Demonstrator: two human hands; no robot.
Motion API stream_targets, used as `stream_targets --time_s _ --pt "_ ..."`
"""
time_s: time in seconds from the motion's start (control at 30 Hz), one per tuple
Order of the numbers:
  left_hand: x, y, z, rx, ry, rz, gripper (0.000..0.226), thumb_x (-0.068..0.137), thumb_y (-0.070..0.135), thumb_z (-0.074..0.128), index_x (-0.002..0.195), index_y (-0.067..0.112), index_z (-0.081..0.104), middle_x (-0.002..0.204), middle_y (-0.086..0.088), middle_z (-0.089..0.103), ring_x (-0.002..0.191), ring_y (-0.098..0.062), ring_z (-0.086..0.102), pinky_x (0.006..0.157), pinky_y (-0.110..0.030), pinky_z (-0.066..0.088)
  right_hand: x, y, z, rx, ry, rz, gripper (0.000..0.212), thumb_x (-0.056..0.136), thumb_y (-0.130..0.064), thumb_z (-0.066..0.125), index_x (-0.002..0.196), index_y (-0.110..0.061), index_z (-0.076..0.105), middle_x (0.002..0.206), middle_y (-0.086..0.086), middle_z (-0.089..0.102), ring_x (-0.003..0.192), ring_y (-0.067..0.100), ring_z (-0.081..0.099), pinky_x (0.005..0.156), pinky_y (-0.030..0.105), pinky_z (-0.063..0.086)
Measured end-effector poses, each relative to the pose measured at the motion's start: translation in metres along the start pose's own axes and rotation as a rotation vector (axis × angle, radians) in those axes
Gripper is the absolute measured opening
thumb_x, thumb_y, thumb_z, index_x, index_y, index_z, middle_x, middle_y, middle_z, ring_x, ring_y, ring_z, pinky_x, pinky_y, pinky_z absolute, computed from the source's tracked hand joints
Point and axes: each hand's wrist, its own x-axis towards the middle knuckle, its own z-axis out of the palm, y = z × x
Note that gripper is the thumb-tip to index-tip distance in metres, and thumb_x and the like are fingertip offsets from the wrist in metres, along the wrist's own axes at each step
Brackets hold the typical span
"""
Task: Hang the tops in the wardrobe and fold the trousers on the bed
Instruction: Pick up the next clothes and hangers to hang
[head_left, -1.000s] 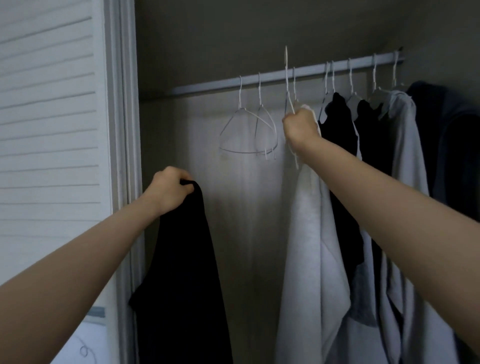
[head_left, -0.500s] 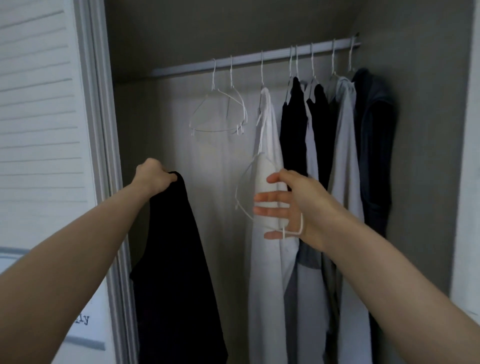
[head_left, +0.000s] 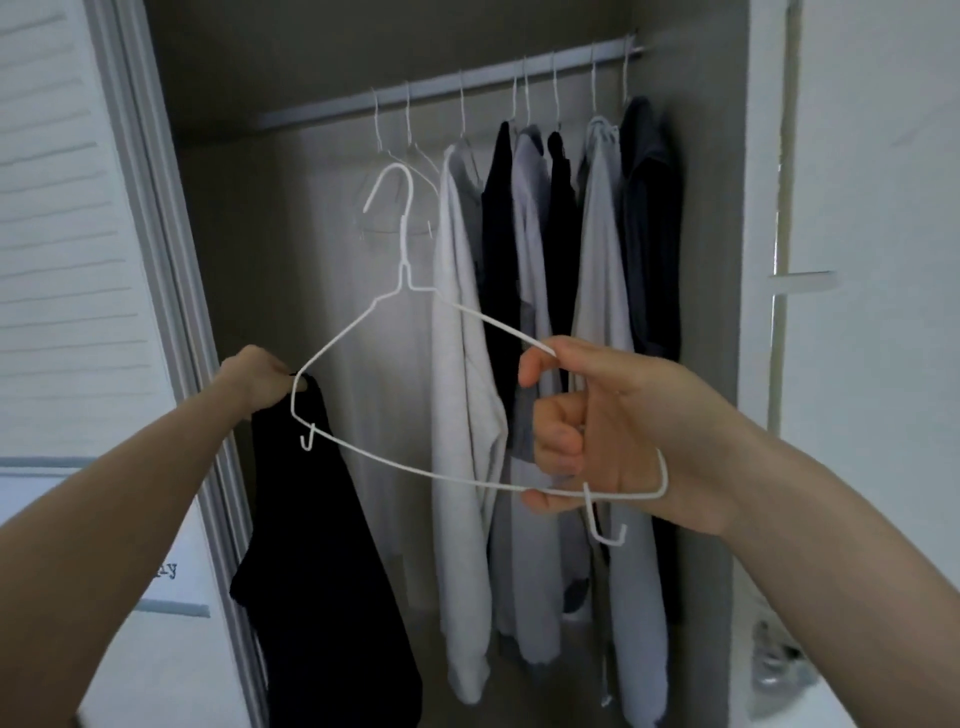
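Currently hanging a top. Right hand (head_left: 602, 431) grips white hanger (head_left: 400, 301) at its 4 o'clock corner; left hand (head_left: 260, 379) pinches black top (head_left: 317, 545) at 9 o'clock. Next move, likely: thread hanger into neckline, then hook onto rail (head_left: 447, 85).

Louvred door (head_left: 62, 260) — left, white

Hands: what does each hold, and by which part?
Right hand grips the white wire hanger at its right shoulder end; left hand grips the black top by its upper edge.

Right hand (head_left: 608, 436) pulled white hanger (head_left: 400, 312) off rail, nearer camera.
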Motion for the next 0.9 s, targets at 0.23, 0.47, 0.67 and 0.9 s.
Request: stream_targets --time_s 0.23,0.47,0.67,0.9 --pt "-0.027 0.032 -0.003 -0.404 -0.161 0.045 0.012 0.084 0.019 0.073 0.075 0.011 0.073 0.058 -0.004 0.059 0.041 -0.009 0.055 0.042 -0.017 0.043 0.008 0.032 0.000 0.030 0.009 0.019 0.022 0.100 -0.033 0.040 0.093 -0.018 0.055 0.053 0.004 0.045 0.048 0.016 0.043 0.082 0.055 0.051" --pt "-0.071 0.098 -0.024 -0.814 -0.409 0.267 0.016 0.092 0.016 0.062 0.093 0.006 0.075 0.086 -0.006 0.074 0.073 -0.012 0.070 0.061 -0.022 0.056 0.030 0.067 0.007 0.132 0.000 -0.063 0.026 0.103 -0.029 0.034 0.090 -0.013 0.049 0.053 0.007 0.045 0.050 0.017 0.044 0.089 0.062 0.046" --pt "-0.076 0.106 -0.036 -0.028 0.054 0.766 0.038 0.097 0.042 0.046 0.091 0.011 0.067 0.089 -0.008 0.054 0.092 -0.017 0.049 0.088 -0.034 0.039 0.031 0.067 -0.003 0.272 -0.189 -0.277 0.027 0.096 -0.036 0.045 0.093 -0.013 0.057 0.068 0.006 0.058 0.070 0.017 0.056 0.090 0.063 0.044" --pt "-0.089 0.128 -0.020 -0.570 -0.052 0.732 0.061 0.096 0.049 0.049 0.090 -0.012 0.049 0.080 -0.008 0.047 0.073 -0.021 0.041 0.068 -0.035 0.033 0.060 0.070 -0.029 0.384 -0.288 -0.096 0.062 0.091 -0.062 0.029 0.135 -0.026 0.054 0.143 -0.002 0.050 0.134 0.015 0.041 0.110 0.046 0.027"
